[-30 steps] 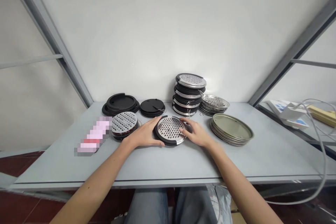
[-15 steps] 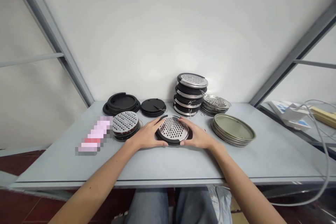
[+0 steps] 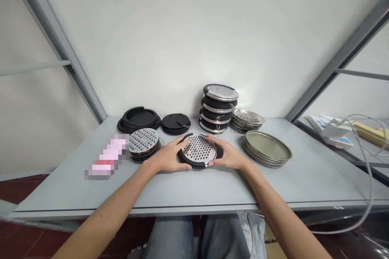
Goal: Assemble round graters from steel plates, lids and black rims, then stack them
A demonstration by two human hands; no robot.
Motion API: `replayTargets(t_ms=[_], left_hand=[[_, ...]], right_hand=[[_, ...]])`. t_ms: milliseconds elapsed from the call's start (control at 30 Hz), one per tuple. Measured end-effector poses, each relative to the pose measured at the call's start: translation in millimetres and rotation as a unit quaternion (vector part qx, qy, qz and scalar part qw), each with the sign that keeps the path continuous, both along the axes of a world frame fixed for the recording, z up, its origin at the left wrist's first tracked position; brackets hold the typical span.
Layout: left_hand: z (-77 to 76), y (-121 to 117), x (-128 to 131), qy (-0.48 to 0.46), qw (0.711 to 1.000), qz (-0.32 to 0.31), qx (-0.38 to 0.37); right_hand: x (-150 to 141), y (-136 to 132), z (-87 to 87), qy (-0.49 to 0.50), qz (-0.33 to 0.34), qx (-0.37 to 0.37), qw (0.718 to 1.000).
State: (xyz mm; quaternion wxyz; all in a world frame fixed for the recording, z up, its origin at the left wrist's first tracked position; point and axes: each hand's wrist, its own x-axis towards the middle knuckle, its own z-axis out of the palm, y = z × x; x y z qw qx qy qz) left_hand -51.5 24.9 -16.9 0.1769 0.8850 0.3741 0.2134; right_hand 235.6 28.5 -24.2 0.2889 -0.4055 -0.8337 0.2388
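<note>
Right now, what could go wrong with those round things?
The tall stack might topple if bumped, since it is piled so high. The left hand could nudge the silver-topped stack close beside it. The holed metal disc might scratch the fingers if its holes are sharp.

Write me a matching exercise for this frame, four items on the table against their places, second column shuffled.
Things
1. Round perforated silver metal disc in a black rim
2. Stack of round olive-green trays
3. Tall stack of round black-and-silver discs
4. Low stack of flat round black discs

Places
A. Near the white wall, the tallest stack
B. Right of the right hand
C. Just left of the tallest stack
D. Between the left hand and the right hand

Pairs: 1-D, 2-B, 3-A, 4-C
</note>
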Motion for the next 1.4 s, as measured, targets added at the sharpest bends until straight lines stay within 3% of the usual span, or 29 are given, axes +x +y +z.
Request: replayTargets(t_ms=[833, 1067, 1400], left_hand=[[0.3, -0.2, 3.3, 0.047, 0.998, 0.023, -0.046], [0.8, 1.8, 8.3, 0.001, 0.998, 0.037, -0.054], [-2.4, 4.8, 11.1, -0.075, 0.996, 0.028, -0.032]], right_hand=[[-5.9, 2.8, -8.6, -0.004, -0.010, 0.014, 1.000], [-5.6, -0.2, -5.2, -0.007, 0.003, 0.015, 1.000], [-10.4, 2.1, -6.5, 0.051, -0.046, 0.070, 0.995]])
